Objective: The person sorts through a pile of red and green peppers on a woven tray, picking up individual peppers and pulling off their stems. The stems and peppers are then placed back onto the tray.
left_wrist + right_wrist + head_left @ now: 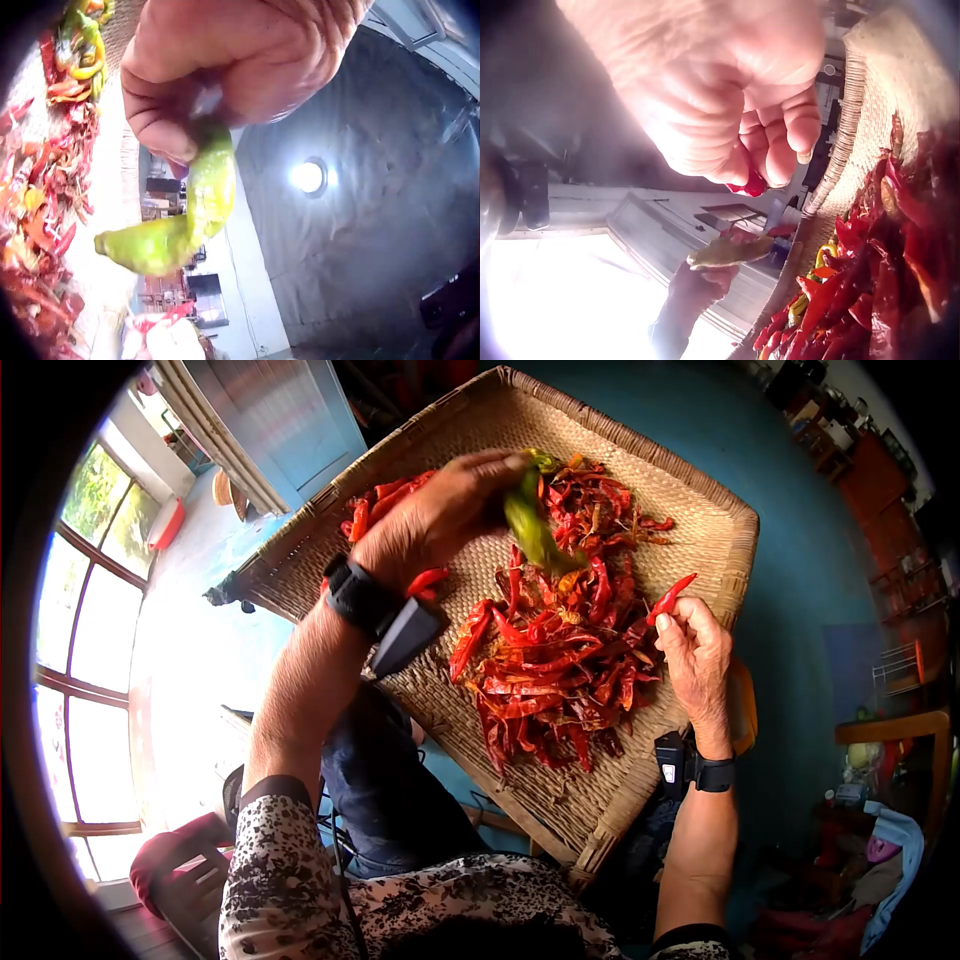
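Observation:
My left hand (445,505) is raised over the far left part of a woven tray (715,500), pinching a green chili pepper (530,525). In the left wrist view this green-yellow pepper (211,187) hangs bent from the thumb and fingers. My right hand (698,655), at the tray's right side, pinches a red chili pepper (672,598) between thumb and fingers, its tip pointing up. Only a bit of that red chili (751,182) shows below the fingertips in the right wrist view. Between the hands lies a heap of wrinkled red chilies (555,675).
More red chilies (390,500) lie at the tray's left, partly hidden by the left forearm. Yellow-green peppers (88,52) lie at the heap's far end. Raised rims edge the tray, which sits over the person's lap. A wooden chair (900,730) stands at the right.

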Motion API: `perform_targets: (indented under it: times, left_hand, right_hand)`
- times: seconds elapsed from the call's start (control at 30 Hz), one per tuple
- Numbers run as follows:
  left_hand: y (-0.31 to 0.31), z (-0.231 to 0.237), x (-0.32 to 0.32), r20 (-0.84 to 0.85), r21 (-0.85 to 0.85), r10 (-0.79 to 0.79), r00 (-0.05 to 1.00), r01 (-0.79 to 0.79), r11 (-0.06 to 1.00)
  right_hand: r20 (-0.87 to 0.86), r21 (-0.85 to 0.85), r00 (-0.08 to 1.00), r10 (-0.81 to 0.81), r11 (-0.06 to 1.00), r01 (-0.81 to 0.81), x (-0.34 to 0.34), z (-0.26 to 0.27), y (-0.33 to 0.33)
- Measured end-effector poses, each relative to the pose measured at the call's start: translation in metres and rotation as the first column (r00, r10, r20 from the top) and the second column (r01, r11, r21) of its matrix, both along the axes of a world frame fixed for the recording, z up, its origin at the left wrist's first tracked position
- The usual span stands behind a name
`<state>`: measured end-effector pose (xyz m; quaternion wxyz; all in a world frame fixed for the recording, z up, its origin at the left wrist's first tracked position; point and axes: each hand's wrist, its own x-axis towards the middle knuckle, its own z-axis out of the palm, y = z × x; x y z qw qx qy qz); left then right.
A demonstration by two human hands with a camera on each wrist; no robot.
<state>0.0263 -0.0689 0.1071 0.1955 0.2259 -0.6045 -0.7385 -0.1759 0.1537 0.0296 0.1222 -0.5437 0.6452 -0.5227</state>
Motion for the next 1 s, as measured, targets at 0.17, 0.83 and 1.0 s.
perform_targets:
  times: [0.17,0.83,1.0]
  left_hand:
    - [-0.095,-0.047,0.005,-0.229,-0.463,0.305,0.924,-0.379,0.801]
    - [0.04,-0.11,-0.076,0.183,-0.802,0.118,0.976,0.079,0.593]
    - [0.083,-0.084,-0.066,0.017,-0.849,-0.388,0.921,0.219,0.482]
  right_hand:
    - [-0.009,0.0,1.0,0.013,1.0,-0.013,0.004,0.0,0.0]
    - [-0.443,0.049,0.757,-0.479,0.831,0.555,-0.058,0.015,0.041]
    - [-0.328,0.076,0.937,-0.121,0.985,0.154,-0.016,0.014,0.015]
